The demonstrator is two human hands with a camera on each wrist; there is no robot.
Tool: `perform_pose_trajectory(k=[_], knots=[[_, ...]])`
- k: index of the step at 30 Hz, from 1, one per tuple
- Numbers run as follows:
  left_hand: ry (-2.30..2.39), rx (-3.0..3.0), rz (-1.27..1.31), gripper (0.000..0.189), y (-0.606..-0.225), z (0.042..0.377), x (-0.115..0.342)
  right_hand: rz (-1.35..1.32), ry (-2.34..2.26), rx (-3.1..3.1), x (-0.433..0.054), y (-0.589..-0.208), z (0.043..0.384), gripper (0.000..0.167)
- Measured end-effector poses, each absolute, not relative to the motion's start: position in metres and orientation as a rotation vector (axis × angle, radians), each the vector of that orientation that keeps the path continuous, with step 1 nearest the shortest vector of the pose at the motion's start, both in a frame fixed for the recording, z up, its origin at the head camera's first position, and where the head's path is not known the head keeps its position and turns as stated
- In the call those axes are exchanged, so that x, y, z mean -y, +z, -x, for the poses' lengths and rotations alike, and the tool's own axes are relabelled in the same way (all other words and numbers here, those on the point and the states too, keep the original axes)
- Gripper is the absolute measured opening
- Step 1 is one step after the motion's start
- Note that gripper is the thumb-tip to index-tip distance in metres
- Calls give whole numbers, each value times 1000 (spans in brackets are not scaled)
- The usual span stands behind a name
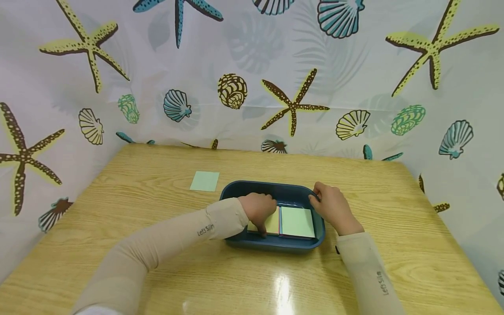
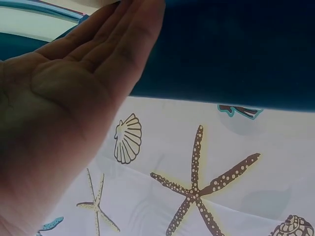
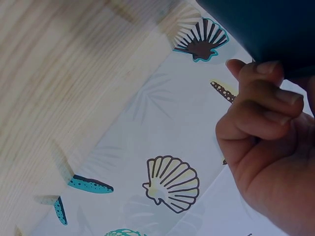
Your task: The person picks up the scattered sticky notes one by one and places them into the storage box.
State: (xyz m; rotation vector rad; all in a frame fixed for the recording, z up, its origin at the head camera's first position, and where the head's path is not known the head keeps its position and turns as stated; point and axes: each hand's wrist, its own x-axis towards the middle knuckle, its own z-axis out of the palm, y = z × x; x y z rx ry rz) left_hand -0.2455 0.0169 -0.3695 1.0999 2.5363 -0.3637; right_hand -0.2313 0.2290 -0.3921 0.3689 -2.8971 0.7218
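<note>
A dark blue oval-cornered plastic tub (image 1: 271,246) stands on the table, with two square stacks of paper notes side by side in it. My left hand (image 1: 257,209) reaches down inside over the yellow stack (image 1: 271,223), thumb at its near edge and fingers toward its far edge. In the left wrist view the fingers of that hand (image 2: 93,73) are fairly straight and their tips are hidden. Beside it lies the pale green stack (image 1: 297,222), uncovered. My right hand (image 1: 332,206) grips the tub's right rim, its fingers curled against the outer wall in the right wrist view.
A single pale green square of paper (image 1: 204,181) lies flat on the wooden table (image 1: 189,271), behind and left of the tub. A white curtain (image 1: 244,52) printed with starfish and shells hangs along the back and sides. A small dark object (image 1: 337,250) shows beside the right sleeve.
</note>
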Motion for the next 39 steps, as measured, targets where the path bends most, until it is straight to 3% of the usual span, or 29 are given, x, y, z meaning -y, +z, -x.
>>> perform_pose_trajectory(k=[17,22,32,39], knots=[[-325,-2601,-1071,81,-360,248,-4,-383,701,2896,-223,-386,236,14],[-158,-2643,-1043,77,-346,252,12,-387,691,2904,-221,-385,238,14],[628,-2715,-922,61,-312,286,100,-377,708,2944,-220,-386,239,12],[674,-2753,-617,62,-342,324,155,-344,722,2942,-226,-389,230,12]])
